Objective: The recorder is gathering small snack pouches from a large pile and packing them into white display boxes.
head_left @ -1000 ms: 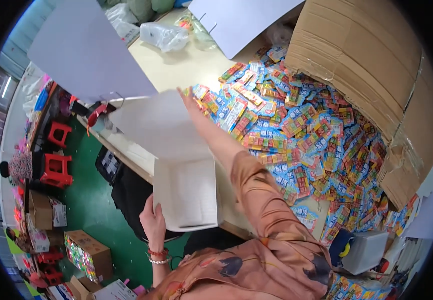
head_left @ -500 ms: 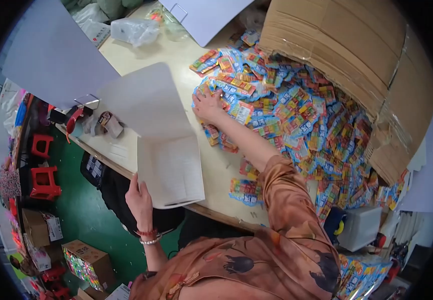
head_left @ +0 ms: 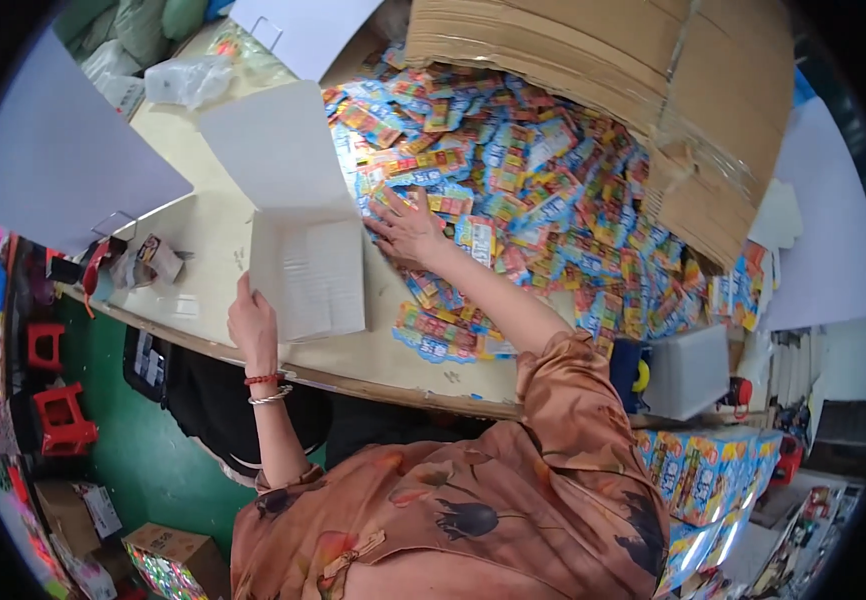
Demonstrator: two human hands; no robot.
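Note:
A white open-topped box [head_left: 323, 275] stands near the table's front edge, its lid flap [head_left: 275, 145] raised at the far side. My left hand [head_left: 253, 325] is at the box's left side, index finger stretched along the outside and the thumb by the wall, gripping it; part of the grip is hidden. To the right lies a large heap of small, colourful blue, red and yellow packets [head_left: 513, 165]. My right hand [head_left: 410, 235] rests on the heap's left edge beside the box, palm down, fingers spread, with nothing gripped in it.
A large brown cardboard carton [head_left: 593, 60] lies tipped over the heap. White boards [head_left: 63, 150] stand at the left, near a clear plastic bag [head_left: 189, 80]. Right of the table is a translucent bin [head_left: 688, 370]. Red stools [head_left: 65, 418] stand on the green floor.
The view has shifted, so the table sits further left and higher. The white box now stands squarer on the table. My right hand's fingers have spread out on the packets.

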